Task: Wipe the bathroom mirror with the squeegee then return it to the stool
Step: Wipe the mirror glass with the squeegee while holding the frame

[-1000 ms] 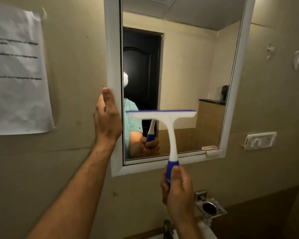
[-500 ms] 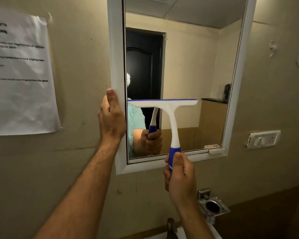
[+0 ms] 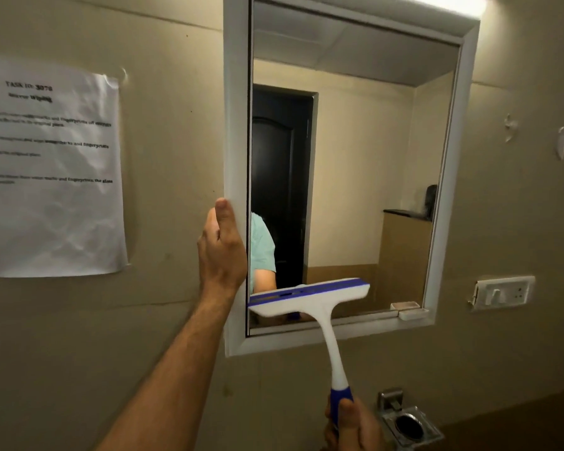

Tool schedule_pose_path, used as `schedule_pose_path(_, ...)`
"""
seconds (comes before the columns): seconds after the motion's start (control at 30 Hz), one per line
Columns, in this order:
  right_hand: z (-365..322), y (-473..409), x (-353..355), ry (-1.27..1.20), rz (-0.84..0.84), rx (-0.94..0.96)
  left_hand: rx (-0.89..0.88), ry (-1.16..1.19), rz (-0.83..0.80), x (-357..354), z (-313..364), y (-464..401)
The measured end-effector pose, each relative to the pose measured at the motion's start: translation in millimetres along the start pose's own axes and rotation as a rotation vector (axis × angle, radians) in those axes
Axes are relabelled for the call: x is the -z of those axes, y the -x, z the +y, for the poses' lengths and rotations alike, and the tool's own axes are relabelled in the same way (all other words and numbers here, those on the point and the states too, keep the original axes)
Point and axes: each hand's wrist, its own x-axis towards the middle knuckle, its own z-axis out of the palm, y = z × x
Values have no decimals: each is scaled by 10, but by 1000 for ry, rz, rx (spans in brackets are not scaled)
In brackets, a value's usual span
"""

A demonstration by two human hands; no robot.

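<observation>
The white-framed mirror point(image 3: 235, 125) hangs on the beige wall. The white squeegee point(image 3: 306, 299) has a blue blade strip and a blue grip. Its head lies against the lower left of the glass, just above the bottom edge, tilted with its right end higher. My right hand point(image 3: 352, 424) is closed around the blue grip at the bottom of the view. My left hand point(image 3: 222, 252) grips the frame's left edge, thumb in front and fingers behind it. The stool is out of view.
A printed paper sheet point(image 3: 49, 170) is taped to the wall on the left. A switch plate point(image 3: 502, 291) sits right of the mirror. Below it is a metal holder point(image 3: 407, 424). A small white tray point(image 3: 412, 312) rests on the frame's bottom ledge.
The squeegee head has dropped from mid-glass to just above the mirror's bottom edge and tilted. My view has tipped upward, showing the mirror's top. My left hand stays on the frame.
</observation>
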Motion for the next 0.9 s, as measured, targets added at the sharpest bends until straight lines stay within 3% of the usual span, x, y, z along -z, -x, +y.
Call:
schedule_pose_path(0.17, -85, -240, 15, 24, -12, 3, 8, 9, -37, 6, 30, -11)
schedule_pose_path(0.47, 617, -118, 41, 129, -5, -120, -14, -2, 13, -9, -9, -30)
schedule_pose_path(0.6, 210, -56, -96, 19, 56, 23, -1, -2, 13, -17, -1, -19)
schedule_pose_path(0.9, -1295, -337, -489, -29, -123, 295, 1, 4, 5, -1, 76, 26)
